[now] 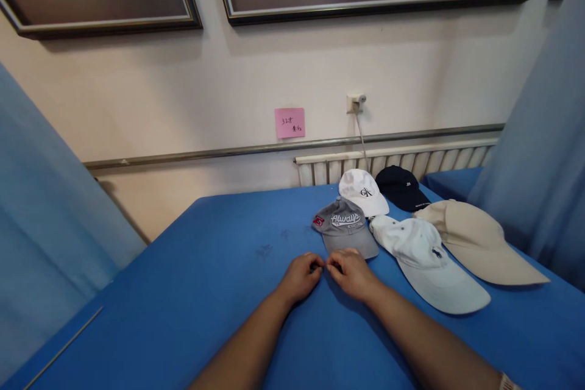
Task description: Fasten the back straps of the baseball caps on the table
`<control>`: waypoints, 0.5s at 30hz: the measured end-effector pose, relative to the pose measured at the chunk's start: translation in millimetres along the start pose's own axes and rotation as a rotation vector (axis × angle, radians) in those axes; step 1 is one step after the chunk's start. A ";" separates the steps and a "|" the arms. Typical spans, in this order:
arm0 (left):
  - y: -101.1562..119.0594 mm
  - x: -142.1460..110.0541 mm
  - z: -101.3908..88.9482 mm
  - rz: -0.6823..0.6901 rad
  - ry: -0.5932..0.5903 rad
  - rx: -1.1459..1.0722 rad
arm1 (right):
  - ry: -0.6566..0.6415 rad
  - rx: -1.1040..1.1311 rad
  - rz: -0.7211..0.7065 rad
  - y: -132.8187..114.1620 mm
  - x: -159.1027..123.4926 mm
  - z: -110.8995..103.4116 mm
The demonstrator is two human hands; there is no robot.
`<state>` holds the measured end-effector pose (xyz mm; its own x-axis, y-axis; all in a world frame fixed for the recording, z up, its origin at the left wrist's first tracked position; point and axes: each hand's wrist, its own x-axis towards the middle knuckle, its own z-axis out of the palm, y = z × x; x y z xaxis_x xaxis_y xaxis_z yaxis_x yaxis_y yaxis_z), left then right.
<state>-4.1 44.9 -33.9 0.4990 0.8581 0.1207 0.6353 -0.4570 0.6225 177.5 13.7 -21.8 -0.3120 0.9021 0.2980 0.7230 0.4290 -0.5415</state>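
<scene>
My left hand (301, 276) rests on the blue sheet with its fingers curled in and nothing visible in them. Close beside it, my right hand (351, 273) is curled the same way, the fingertips of both almost meeting. Just beyond the right hand sits a grey cap (346, 228) with "Always" lettering, its brim partly behind that hand. Behind it stands a white cap (363, 192) with black letters, beside a dark navy cap (401, 187). To the right lie a pale cap (423, 250) with a small dark emblem and a beige cap (479, 241) with a long brim.
A blue sheet (183, 292) covers the table. Blue curtains (41, 213) hang at both sides. Along the wall run a metal pipe (228, 152) and a radiator (425, 161). A pink note (289, 123) and a plugged socket (354, 103) are above. A thin stick (64, 347) lies at left.
</scene>
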 end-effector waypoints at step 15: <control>-1.0 0.3 2.0 0.012 -0.014 -0.022 | 0.008 0.008 -0.059 1.5 -0.2 8.2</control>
<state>-3.4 45.1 -36.0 0.5150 0.8491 0.1175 0.6164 -0.4621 0.6376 173.6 14.6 -29.1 -0.3492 0.8747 0.3361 0.6986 0.4820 -0.5288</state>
